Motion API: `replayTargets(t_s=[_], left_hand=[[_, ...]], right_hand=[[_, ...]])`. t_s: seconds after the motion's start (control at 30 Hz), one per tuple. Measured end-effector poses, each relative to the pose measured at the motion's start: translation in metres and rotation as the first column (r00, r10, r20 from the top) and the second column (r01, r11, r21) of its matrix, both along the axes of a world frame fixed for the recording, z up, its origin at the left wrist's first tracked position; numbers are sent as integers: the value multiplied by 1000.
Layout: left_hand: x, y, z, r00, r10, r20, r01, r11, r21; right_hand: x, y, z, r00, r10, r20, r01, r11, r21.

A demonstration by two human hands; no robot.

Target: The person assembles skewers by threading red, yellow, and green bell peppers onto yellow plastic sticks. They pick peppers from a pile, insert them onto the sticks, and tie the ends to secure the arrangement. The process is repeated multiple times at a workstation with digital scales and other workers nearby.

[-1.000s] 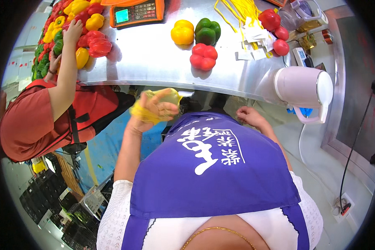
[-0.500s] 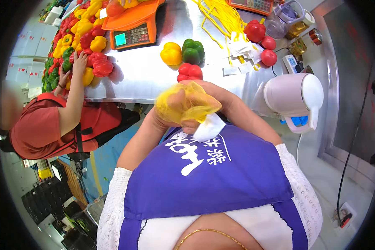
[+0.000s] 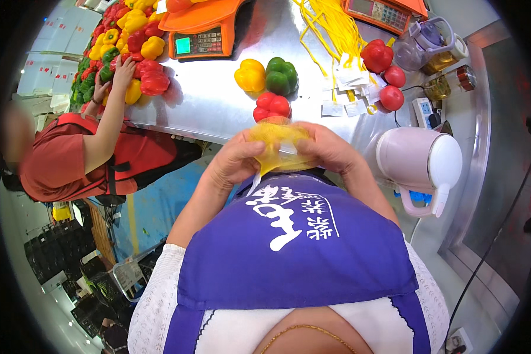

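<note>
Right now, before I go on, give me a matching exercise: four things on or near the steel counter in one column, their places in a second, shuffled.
Things:
1. yellow mesh net bag
2. white plastic electric kettle
3. orange weighing scale with green display
4. green bell pepper

Places:
A. between a yellow bell pepper and loose yellow net strips
B. at the counter's right end
C. in the grip of the left hand and right hand
D. far side of the counter, beside the piled peppers

Pairs: 1-C, 2-B, 3-D, 4-A
</note>
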State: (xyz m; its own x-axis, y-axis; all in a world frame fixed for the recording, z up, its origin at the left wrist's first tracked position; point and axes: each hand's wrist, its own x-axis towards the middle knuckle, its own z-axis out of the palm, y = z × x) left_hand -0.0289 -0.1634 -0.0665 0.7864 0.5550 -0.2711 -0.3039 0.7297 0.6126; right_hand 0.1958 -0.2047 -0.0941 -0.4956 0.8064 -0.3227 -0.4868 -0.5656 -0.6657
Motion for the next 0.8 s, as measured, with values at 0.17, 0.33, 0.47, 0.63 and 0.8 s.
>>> replayTargets(t_s=[0.17, 0.33, 0.47, 0.63, 0.8], left_hand=[[-6, 36, -3, 979, 29, -201, -35, 999, -25], [-21, 60, -16, 924, -170, -342, 196, 980, 42], [-29, 71, -29, 980, -12, -198, 8, 1000, -20], [-32, 78, -45, 994, 111, -20, -111, 994, 7], [-29, 66, -50, 981, 20, -193, 7, 991, 137]], right_hand=[[2, 7, -49, 934, -304, -187, 304, 952, -29], [-10, 31, -45, 776, -433, -459, 433, 894, -110], [-31, 33, -24, 882, -340, -326, 340, 939, -60], [-52, 24, -9, 911, -226, 345, 274, 957, -97], [-47, 24, -30, 825, -537, 175, 557, 825, -97]])
